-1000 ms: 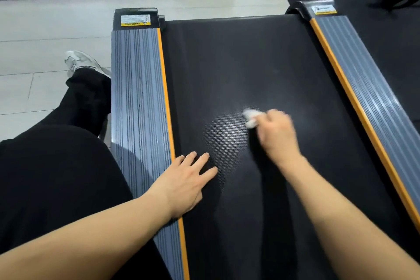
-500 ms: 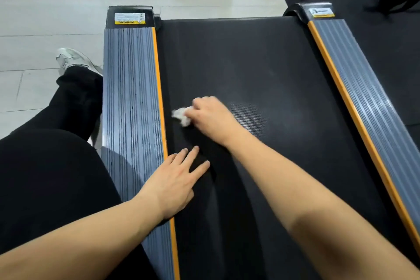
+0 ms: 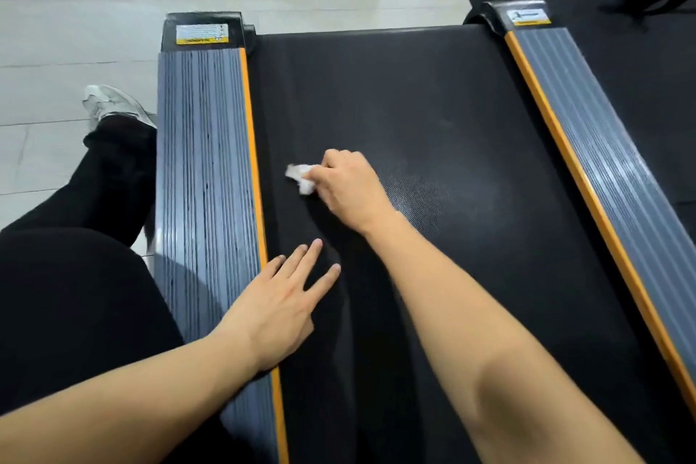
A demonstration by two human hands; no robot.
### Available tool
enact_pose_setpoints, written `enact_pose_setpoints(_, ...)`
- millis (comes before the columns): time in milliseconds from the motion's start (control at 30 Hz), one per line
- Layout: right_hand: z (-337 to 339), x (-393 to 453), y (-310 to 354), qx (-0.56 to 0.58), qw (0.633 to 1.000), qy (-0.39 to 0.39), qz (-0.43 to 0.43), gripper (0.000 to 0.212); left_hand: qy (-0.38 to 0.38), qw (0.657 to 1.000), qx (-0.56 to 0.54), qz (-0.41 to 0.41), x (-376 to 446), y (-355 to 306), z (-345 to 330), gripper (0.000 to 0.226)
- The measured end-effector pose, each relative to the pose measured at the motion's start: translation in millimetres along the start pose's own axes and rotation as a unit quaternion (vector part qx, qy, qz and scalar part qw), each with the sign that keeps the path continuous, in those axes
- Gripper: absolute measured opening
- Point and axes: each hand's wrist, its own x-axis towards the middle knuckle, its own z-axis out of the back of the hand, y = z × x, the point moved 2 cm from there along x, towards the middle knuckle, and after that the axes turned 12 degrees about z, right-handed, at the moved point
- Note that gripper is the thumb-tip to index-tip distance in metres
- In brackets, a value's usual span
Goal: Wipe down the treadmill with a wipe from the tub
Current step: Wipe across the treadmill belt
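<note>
- Gripping a crumpled white wipe (image 3: 300, 177), the right hand (image 3: 348, 190) curls round it on the treadmill belt (image 3: 433, 117), toward 9 o'clock of the belt.
- The left hand (image 3: 278, 307) lies flat, fingers spread, at 6 o'clock of the wipe, straddling the orange-edged left side rail (image 3: 203, 169).

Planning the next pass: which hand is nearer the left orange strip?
Left. The left hand lies flat across the orange strip, fingers on the belt. The right hand holds the wipe on the belt, apart from it.
</note>
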Motion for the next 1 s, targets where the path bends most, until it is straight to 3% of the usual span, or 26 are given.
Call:
enact_pose_setpoints(67, 16.6, -17.8, -43.7, -0.116, 0.992, -0.008, -0.046, 0.007, 0.002, 1.0, -0.008, 0.005, 3.3, 1.4, 3.1, 0.071)
enact_pose_setpoints(133, 41.3, -59.5, -94.0, -0.191, 0.965, -0.01, -0.177, 0.016, -0.008, 1.0, 0.005, 0.007, 7.0, 0.0, 3.5, 0.069)
enact_pose_setpoints(200, 62.2, -103.9, -126.5, -0.193, 0.926, 0.007, -0.325, 0.02, -0.012, 1.0, 0.01, 0.009, 10.6, -2.5, 2.5, 0.065)
enact_pose_setpoints(267, 62.6, -111.6, -121.4, -0.189, 0.891, 0.016, -0.412, 0.019, -0.016, 1.0, 0.001, 0.014, 14.7, -6.0, 4.3, 0.058)
enact_pose_setpoints(300, 54.7, -103.3, -105.2, -0.195, 0.892, -0.011, -0.407, 0.017, -0.029, 1.0, -0.004, 0.007, 17.4, -9.2, 5.9, 0.053)
enact_pose_setpoints(367, 28.1, -77.5, -56.6, -0.138, 0.936, -0.046, -0.321, 0.02, -0.051, 0.998, -0.002, -0.022, 23.5, -13.5, 8.6, 0.046)
enact_pose_setpoints(467, 0.2, -60.9, 18.5, 0.003, 0.986, -0.012, -0.164, 0.023, -0.052, 0.997, 0.002, -0.064, 33.0, -5.9, 8.7, 0.046)
enact_pose_setpoints(567, 12.2, -73.9, -0.5, 0.04, 0.996, -0.015, -0.072, 0.024, -0.028, 0.996, 0.018, -0.084, 36.6, 5.5, 10.5, 0.052)
enact_pose_setpoints(667, 40.8, -98.1, -91.1, -0.125, 0.979, -0.045, -0.155, 0.022, -0.048, 0.994, 0.024, -0.093, 42.6, 8.0, 16.1, 0.052)
enact_pose_setpoints(733, 71.2, -127.6, -150.9, -0.198, 0.936, -0.02, -0.289, 0.023, -0.059, 0.995, 0.02, -0.083, 48.3, 6.3, 18.6, 0.061)
enact_pose_setpoints(833, 85.4, -145.9, -180.8, -0.195, 0.864, 0.03, -0.464, 0.029, -0.074, 0.995, 0.013, -0.06, 62.2, 5.7, 21.0, 0.072)
enact_pose_setpoints(900, 69.3, -126.1, -157.1, -0.164, 0.873, 0.026, -0.459, 0.032, -0.074, 0.996, 0.006, -0.049, 72.9, 4.2, 23.9, 0.078)
enact_pose_setpoints(1000, 41.6, -89.2, -81.4, -0.037, 0.953, 0.037, -0.299, 0.036, -0.063, 0.997, 0.018, -0.047, 100.4, 2.1, 30.6, 0.088)
